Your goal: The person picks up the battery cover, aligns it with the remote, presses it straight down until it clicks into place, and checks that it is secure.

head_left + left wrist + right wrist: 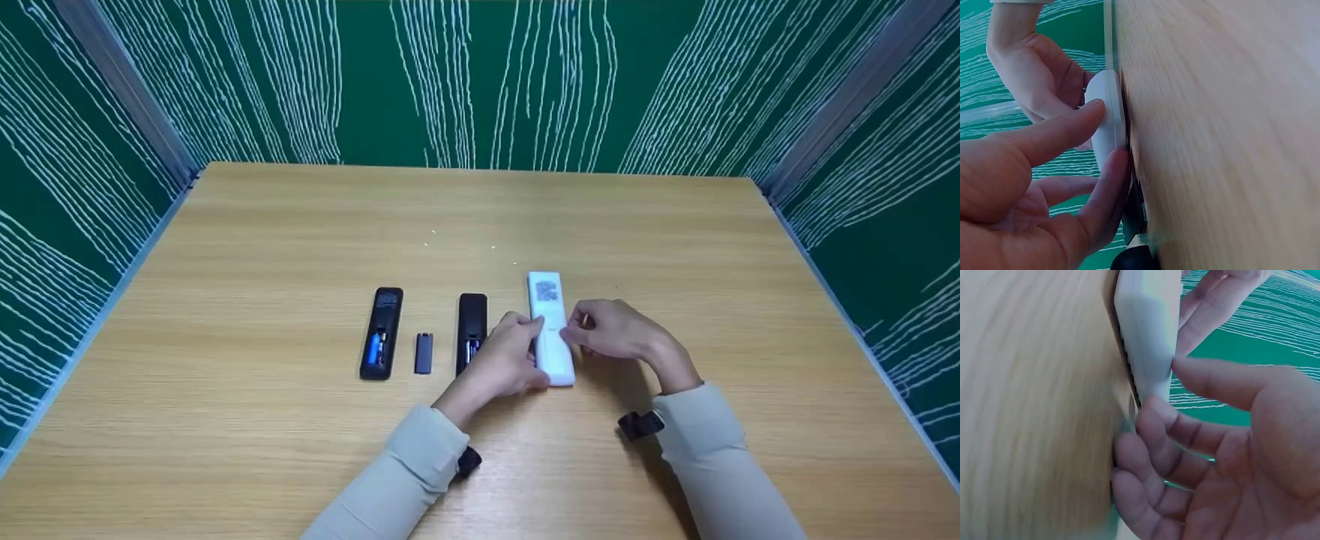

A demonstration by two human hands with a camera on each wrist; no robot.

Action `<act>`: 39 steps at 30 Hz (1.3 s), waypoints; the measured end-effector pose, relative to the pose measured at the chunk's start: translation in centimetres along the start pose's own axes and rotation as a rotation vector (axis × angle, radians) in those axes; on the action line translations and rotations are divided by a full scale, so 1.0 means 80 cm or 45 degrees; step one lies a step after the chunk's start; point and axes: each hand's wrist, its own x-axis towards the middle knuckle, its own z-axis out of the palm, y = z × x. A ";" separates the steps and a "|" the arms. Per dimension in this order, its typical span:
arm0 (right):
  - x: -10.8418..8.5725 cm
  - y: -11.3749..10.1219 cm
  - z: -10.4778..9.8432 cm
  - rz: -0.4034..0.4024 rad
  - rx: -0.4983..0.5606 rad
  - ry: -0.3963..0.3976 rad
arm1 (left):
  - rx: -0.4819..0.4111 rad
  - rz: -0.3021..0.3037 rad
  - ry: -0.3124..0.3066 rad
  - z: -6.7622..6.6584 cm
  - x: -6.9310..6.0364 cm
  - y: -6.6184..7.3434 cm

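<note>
A white remote control (pixel 553 358) lies back up on the table, a printed square code near its far end. My left hand (pixel 504 361) grips it along the left edge, thumb near its close end. In the left wrist view the thumb and a finger (pixel 1112 171) bear on its side. From the right, my right hand (pixel 616 328) holds the opposite edge between thumb and curled index finger (pixel 1159 410). Partly behind the left hand lies a black remote control (pixel 472 315) with its battery bay uncovered. Batteries show inside it.
Farther left lies another black remote control (pixel 386 319), its bay uncovered and a blue battery (pixel 374 349) inside. A small dark battery cover (pixel 424 354) lies between the black remotes. Small white specks dot the wooden table (pixel 300 240). Green walls (pixel 375 75) with white lines enclose it.
</note>
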 end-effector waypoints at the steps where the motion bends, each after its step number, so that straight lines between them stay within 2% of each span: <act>1: 0.000 0.000 0.000 0.006 0.000 0.014 | 0.001 -0.001 0.000 0.000 0.000 0.000; 10: 0.002 -0.001 0.002 0.027 -0.006 0.034 | -0.035 -0.029 0.002 0.000 -0.001 0.001; 22: -0.004 -0.004 -0.003 0.055 0.028 -0.066 | -0.027 -0.019 0.004 0.000 -0.001 0.000; 29: -0.007 -0.006 -0.005 0.023 0.033 -0.105 | 0.029 0.038 0.015 0.000 -0.001 0.000; 39: -0.010 -0.008 -0.006 0.040 0.011 -0.154 | 0.018 0.038 0.016 0.000 0.000 -0.001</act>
